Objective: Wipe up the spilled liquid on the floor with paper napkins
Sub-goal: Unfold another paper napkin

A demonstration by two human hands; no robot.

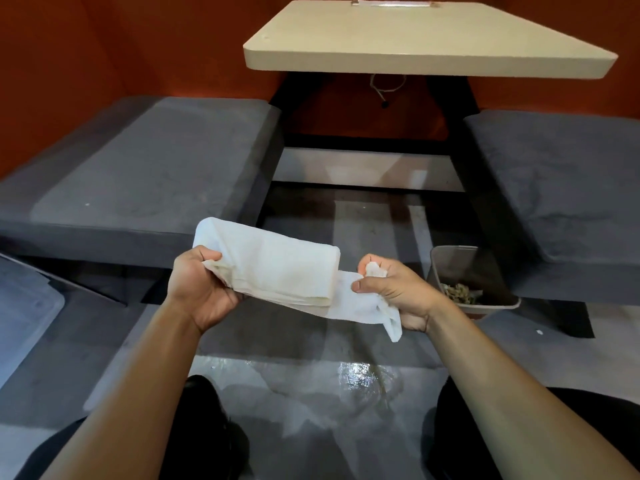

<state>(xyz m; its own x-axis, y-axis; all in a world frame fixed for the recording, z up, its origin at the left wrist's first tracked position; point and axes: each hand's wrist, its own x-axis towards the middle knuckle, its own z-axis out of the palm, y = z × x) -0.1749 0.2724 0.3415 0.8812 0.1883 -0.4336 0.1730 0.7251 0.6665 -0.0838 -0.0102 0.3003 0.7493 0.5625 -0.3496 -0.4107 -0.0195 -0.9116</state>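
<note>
A folded stack of white paper napkins (277,268) is held in the air between both hands, above the grey floor. My left hand (199,287) grips its left end. My right hand (394,289) pinches a loose layer pulled out to the right, with a crumpled bit poking out above the fingers. The spilled liquid (363,375) shines on the floor below the hands, between my dark-clad knees.
A beige table (429,60) on a black frame stands ahead. Grey cushioned benches sit to the left (149,168) and to the right (561,188). A small grey bin (467,271) with scraps in it stands on the floor right of my right hand. A translucent lid (24,306) lies at the far left.
</note>
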